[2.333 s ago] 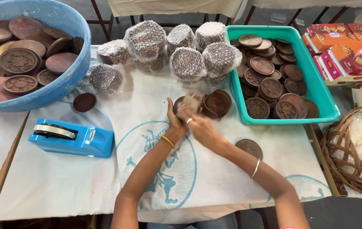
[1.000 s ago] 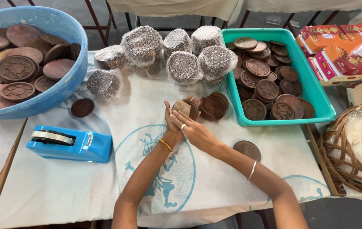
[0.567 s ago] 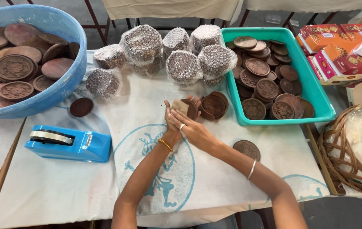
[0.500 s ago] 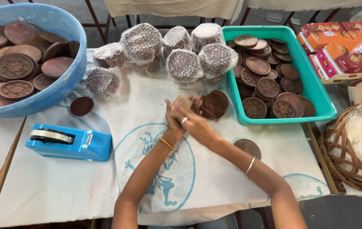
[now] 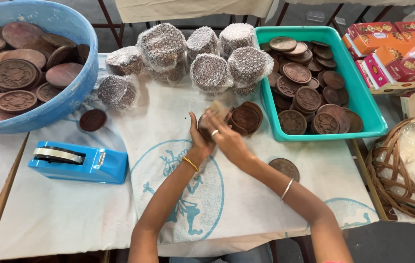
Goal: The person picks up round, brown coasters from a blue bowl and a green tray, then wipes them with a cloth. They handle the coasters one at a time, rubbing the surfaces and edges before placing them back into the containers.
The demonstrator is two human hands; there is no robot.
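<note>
White cloth [image 5: 119, 204] | both hands [image 5: 214, 134] grip brown disc [image 5: 203, 127], mostly hidden | fingers blurred, probably rubbing

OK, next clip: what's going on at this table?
A person sits at a cloth-covered table. The left hand holds a brown carved disc upright while the right hand works over its face with a small tan pad. A short stack of discs lies just beside them, with bubble-wrapped bundles behind and a green tray of more discs.

Blue tape dispenser [image 5: 77, 162], bubble-wrapped bundles [image 5: 211, 73], wicker basket [image 5: 393, 178], red-and-orange boxes [image 5: 387, 56].
</note>
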